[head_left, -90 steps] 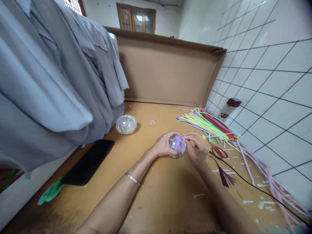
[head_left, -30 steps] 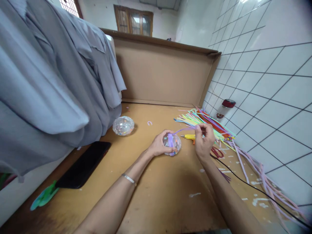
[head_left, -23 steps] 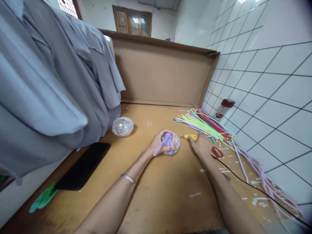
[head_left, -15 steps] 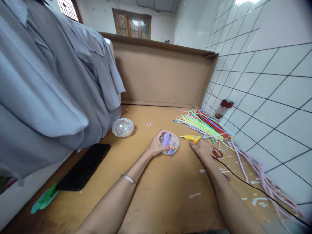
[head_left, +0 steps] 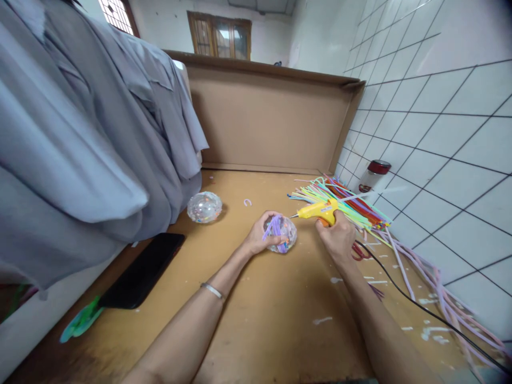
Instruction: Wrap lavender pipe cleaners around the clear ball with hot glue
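My left hand [head_left: 261, 236] is closed round a clear plastic bowl [head_left: 290, 232] with colourful bits in its wall. Purple pipe cleaners [head_left: 274, 229] lie bunched across the bowl, under my left thumb. A yellow hot glue gun [head_left: 320, 210] is gripped in my right hand [head_left: 339, 236], its metal nozzle pointing left, close to the bowl's upper right rim; whether it touches cannot be made out. A whitish glue stick [head_left: 358, 197] juts from the gun's back. Farther left stands a second clear bowl [head_left: 204, 207], out of my hands.
Many coloured pipe cleaners [head_left: 352, 205] lie by the tiled wall, near a red-lidded jar [head_left: 373, 175]. Red-handled scissors [head_left: 361, 250] and a black cord [head_left: 400, 296] lie right. A black phone [head_left: 142, 271] lies left, beside hanging grey cloth [head_left: 100, 133]. Cardboard [head_left: 272, 117] stands behind.
My right hand has lifted the glue gun off the table and brought its nozzle up to the bowl. At the bowl, one purple strand now sticks out leftward.
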`<state>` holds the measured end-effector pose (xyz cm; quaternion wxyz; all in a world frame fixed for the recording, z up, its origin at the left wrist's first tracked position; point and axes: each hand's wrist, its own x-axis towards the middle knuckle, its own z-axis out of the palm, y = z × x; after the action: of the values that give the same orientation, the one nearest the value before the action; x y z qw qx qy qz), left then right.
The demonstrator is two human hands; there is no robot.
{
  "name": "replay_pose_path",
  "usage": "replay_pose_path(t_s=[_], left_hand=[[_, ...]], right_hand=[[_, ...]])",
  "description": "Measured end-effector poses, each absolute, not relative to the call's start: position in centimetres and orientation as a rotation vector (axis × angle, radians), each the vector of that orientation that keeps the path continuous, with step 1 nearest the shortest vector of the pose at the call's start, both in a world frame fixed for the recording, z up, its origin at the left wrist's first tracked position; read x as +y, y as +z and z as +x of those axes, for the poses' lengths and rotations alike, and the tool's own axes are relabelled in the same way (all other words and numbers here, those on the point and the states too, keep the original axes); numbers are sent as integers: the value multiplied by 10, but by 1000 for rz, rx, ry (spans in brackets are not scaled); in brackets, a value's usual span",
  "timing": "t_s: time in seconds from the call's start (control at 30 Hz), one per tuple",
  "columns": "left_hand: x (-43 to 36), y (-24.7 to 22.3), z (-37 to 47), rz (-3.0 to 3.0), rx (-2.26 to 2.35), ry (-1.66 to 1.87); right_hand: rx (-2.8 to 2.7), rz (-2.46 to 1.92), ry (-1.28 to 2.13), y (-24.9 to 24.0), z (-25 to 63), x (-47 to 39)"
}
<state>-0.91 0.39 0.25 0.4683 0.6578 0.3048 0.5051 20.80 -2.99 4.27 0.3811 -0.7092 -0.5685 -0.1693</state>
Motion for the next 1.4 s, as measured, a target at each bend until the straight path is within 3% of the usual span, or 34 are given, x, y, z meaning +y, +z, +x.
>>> replay_pose_path(t_s=[0.27,1.4], left_hand=[[1,7,-8,1616,737,1227],[0,12,-8,1628,800,1202]], right_hand=[[-1591,-1578,-522,37,199,-36],[-1625,-1545,-443,35,199,-32]])
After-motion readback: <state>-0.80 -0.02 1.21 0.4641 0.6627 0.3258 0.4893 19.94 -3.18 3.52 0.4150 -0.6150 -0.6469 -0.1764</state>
